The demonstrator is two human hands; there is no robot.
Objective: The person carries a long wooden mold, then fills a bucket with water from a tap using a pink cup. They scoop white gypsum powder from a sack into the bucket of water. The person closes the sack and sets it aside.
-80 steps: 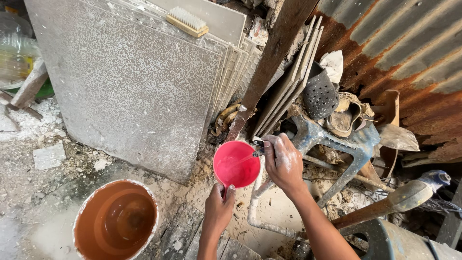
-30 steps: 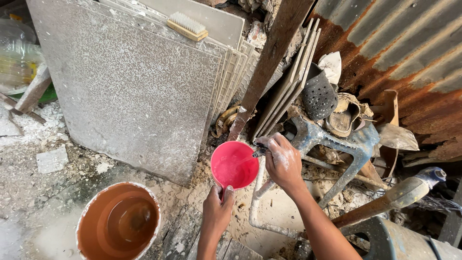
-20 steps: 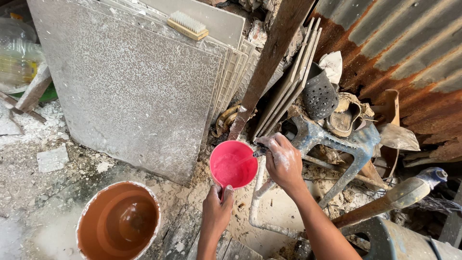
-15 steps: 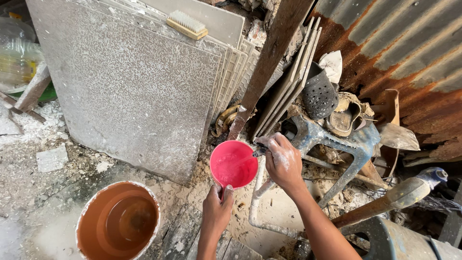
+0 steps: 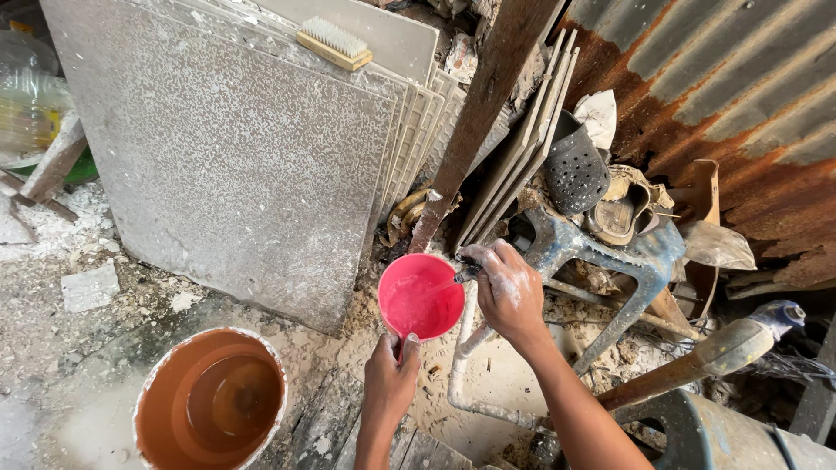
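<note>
Rough, dusty floor [image 5: 70, 365] underfoot. At seven o'clock, an orange bucket [image 5: 211, 402] holds murky water. The left hand [image 5: 390, 376] grips the handle of a pink cup [image 5: 421, 296] (mouth up, centre frame); the right hand [image 5: 508, 289] pinches a tap [image 5: 466, 271] at its rim. Beyond, grey tiles [image 5: 235, 157] lean.

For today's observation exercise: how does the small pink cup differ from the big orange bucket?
The pink cup is far smaller than the orange bucket. The cup is held up by its handle in the left hand, under a tap that the right hand grips; the bucket stands on the dusty ground. The cup catches a thin stream of water; the bucket holds murky water. Both are round, open-topped containers.
</note>
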